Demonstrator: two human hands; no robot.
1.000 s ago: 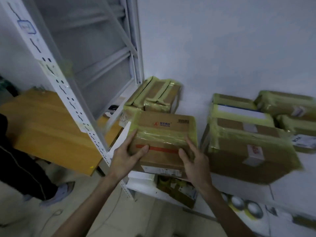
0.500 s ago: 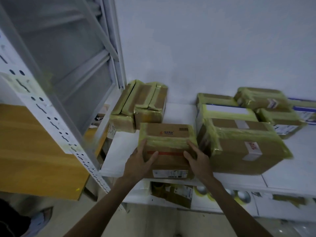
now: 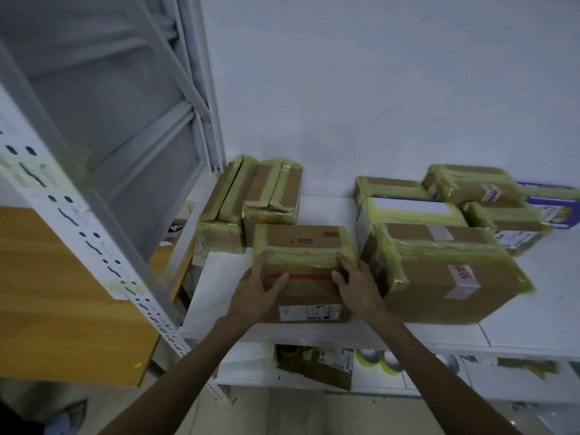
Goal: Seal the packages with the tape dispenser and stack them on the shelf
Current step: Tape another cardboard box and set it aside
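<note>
Taped box (image 3: 303, 243) sits on the white shelf (image 3: 216, 284), at its front edge. Grip: left hand (image 3: 255, 291) and right hand (image 3: 359, 285) grasp its sides, thumbs on the front face. Larger box (image 3: 445, 274) just beside, right; taped packages (image 3: 251, 196) behind-left.

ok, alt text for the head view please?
The left hand and right hand grip the sides of a yellow-taped cardboard box at the front edge of a white shelf. More taped packages stand behind it, and a larger taped box lies just to its right.
</note>
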